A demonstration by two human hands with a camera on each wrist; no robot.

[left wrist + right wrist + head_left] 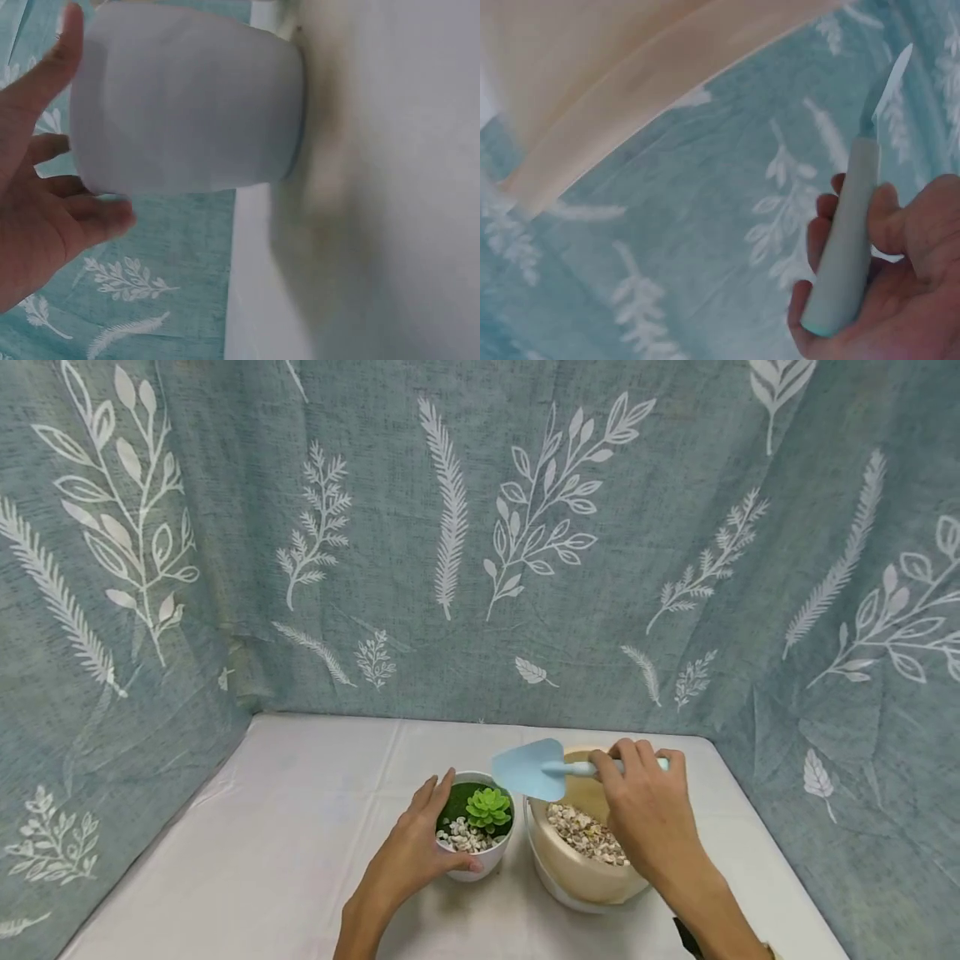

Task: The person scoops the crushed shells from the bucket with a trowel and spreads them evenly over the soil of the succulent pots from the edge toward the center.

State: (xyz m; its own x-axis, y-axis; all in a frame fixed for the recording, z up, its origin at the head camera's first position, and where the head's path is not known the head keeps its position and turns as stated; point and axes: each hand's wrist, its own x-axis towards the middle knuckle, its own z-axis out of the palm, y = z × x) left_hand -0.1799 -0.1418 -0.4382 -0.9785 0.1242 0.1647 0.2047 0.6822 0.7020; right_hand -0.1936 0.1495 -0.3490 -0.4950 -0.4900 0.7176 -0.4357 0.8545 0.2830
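My left hand (417,852) grips a small white pot (480,866) at its rim, thumb on the near side and fingers on the left. Inside the pot are a green succulent (488,809), a dark green surface and pale pebbles (465,836) toward the front. The left wrist view shows the pot's plain side (187,105) and the hand (45,202) at its rim. My right hand (648,806) holds a light blue trowel (531,768) by its handle (847,232). The trowel's blade points left, above the space between the small pot and a larger beige pot (585,877).
Pale pebbles (588,837) lie inside the larger beige pot, right of the small one. A white cloth (247,852) covers the table. Teal curtains (450,527) with white leaf prints hang behind it and on both sides.
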